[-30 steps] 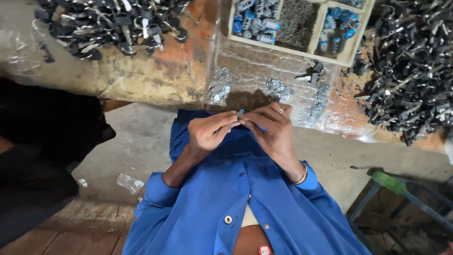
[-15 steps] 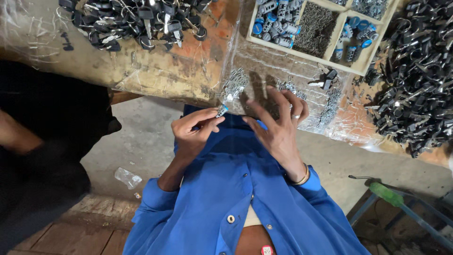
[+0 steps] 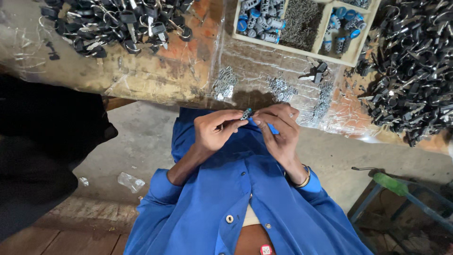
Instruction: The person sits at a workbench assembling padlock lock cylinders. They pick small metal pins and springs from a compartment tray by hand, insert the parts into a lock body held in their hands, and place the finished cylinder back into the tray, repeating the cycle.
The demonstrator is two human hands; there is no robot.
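Counter [image 3: 155, 75] runs across far side, w/ black key piles far left [image 3: 113, 23] & far right [image 3: 415, 71], divided tray [image 3: 351, 56] of blue-capped cylinders betw. them. Your left hand [image 3: 214, 130] & right hand [image 3: 278, 134] are together near counter edge, both pinching a small lock cylinder [image 3: 247, 113] at fingertips.

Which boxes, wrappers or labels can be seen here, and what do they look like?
Divided tray: top of bench, pale wood, compartments of small blue-capped cylinders and dark pins.
Plastic sheet: clear, crinkled, spread on the bench.
Plastic wrapper: clear, crumpled, on the floor at left.
Tag: small, red and white, bottom edge.
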